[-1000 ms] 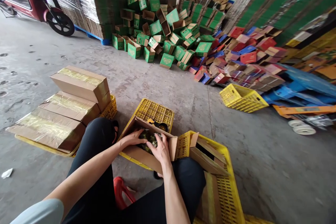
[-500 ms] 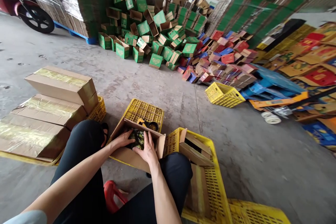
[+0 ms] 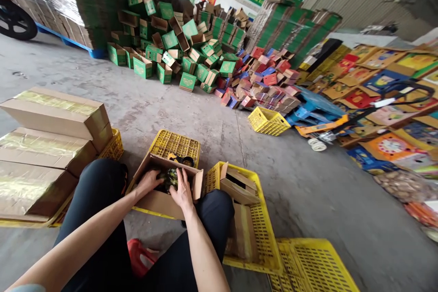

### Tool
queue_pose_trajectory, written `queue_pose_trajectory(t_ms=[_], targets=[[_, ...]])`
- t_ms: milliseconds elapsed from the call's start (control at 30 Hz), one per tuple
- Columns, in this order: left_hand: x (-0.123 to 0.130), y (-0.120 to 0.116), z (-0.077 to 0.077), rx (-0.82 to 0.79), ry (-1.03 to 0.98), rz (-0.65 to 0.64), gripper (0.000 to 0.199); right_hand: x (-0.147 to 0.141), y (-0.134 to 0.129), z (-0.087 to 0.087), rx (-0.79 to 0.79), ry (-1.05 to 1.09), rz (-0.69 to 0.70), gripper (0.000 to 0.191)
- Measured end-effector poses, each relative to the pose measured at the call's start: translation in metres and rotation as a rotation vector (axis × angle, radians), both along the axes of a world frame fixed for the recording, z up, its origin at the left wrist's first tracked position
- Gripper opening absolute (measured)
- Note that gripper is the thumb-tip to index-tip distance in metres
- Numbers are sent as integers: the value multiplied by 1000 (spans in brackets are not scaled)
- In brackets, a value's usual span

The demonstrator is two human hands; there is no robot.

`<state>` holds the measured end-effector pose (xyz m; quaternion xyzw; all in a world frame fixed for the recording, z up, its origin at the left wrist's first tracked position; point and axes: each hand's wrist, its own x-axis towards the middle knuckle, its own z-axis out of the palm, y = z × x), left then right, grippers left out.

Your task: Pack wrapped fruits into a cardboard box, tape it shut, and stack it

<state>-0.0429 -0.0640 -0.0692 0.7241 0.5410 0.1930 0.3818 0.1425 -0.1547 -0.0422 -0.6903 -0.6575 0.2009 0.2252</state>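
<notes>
An open cardboard box (image 3: 160, 203) rests on an upturned yellow crate (image 3: 176, 142) between my knees. Inside it lies a dark green, shiny bundle (image 3: 170, 176), perhaps produce in clear wrap; its kind is hard to make out. My left hand (image 3: 149, 182) reaches into the box at the bundle's left side, fingers stretched out. My right hand (image 3: 181, 189) lies on the bundle's right side with its fingers spread. Just behind the box, a yellow and black tape dispenser (image 3: 181, 159) sits on the crate.
Taped cartons (image 3: 44, 146) are stacked in a crate at left. At right stands a yellow crate (image 3: 270, 237) holding cardboard boxes, with another yellow crate (image 3: 318, 264) beyond. Further off are piled green boxes (image 3: 188, 81), a small crate (image 3: 268, 121) and a pallet jack (image 3: 323, 130).
My view has turned to the right, so the scene sits further left. Both hands stay at the bundle in the box, with only slight finger movement.
</notes>
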Motion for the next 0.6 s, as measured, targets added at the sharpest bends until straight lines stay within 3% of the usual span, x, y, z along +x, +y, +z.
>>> queue_pose_trajectory(t_ms=[200,367,600], targets=[[-9,-3,15,116,-48,63,28,3,6,4,43,36,-2,87],[-24,0,30,184,-70,95,26,-3,2,19,-27,-129,-46,85],[-19,7,33,211,-148,103,28,33,30,41,-337,-308,139,90]])
